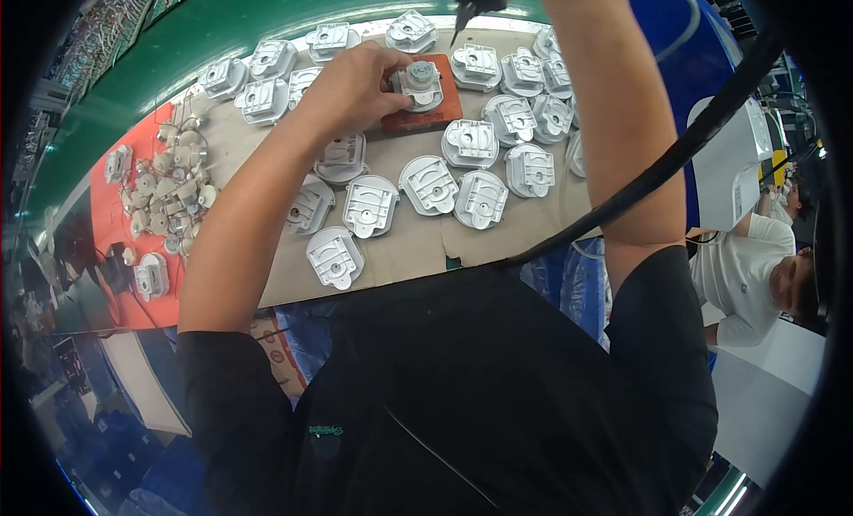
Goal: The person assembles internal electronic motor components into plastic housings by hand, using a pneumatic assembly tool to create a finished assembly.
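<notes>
Your left hand (366,83) has the white case (425,99) pinched — thumb on the near side, fingers on the far side, narrow grip. The case sits on the orange-red block (450,109), near the far edge of the table mat (400,241), with a grey round piece (421,73) on top of it. The block probably acts as a raised rest, and your grip looks meant to stop the case turning while leaving its top face clear. Your left arm reaches in from the side, so it doesn't cover the work.

The case lies open face up; its long axis runs roughly away from you, tabbed end toward you, grey piece toward the far end.

A dark pointed tool (462,14) hangs just beyond the block, tip down, apart from the case — likely placed for a short reach. Your right forearm (617,99) goes up past the top edge; that hand is out of view, so can't tell what it holds.

Other white cases (429,186) spread around the block, turned various ways, probably within easy reach. Cream motors (169,183) with wires pile up at left.
</notes>
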The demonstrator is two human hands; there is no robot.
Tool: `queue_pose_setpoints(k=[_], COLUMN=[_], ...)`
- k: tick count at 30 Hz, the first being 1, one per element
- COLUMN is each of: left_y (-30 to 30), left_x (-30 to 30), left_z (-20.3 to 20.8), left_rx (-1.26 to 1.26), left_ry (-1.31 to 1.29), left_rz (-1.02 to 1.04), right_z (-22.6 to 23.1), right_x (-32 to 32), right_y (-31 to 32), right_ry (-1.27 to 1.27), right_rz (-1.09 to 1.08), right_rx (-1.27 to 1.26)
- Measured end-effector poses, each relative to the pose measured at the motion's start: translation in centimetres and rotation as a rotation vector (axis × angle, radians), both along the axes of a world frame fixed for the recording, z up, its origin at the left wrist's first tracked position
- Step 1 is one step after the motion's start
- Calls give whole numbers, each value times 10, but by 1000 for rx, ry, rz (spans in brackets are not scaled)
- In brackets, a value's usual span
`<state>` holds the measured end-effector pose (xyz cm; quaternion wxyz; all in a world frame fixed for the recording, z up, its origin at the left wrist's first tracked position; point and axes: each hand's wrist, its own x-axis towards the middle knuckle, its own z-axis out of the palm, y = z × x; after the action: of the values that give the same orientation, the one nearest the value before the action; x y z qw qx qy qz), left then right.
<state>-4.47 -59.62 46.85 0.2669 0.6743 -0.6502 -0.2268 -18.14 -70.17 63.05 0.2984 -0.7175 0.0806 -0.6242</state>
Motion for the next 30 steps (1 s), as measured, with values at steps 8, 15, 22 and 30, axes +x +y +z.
queue_pose_setpoints(k=[8, 15, 22, 30], left_y=[2, 1, 3, -4], left_x=[0, -1, 4, 0], left_z=[4, 4, -4, -1], left_rx=[-1, 12, -9, -14], left_ry=[-10, -6, -5, 9], left_rz=[4, 10, 20, -6], right_z=[-38, -49, -55, -59], right_x=[3, 3, 6, 2], right_y=[-5, -7, -1, -6], right_ry=[-97, -94, -74, -85], right_rz=[176, 158, 212, 266], right_rx=[-45, 12, 93, 94])
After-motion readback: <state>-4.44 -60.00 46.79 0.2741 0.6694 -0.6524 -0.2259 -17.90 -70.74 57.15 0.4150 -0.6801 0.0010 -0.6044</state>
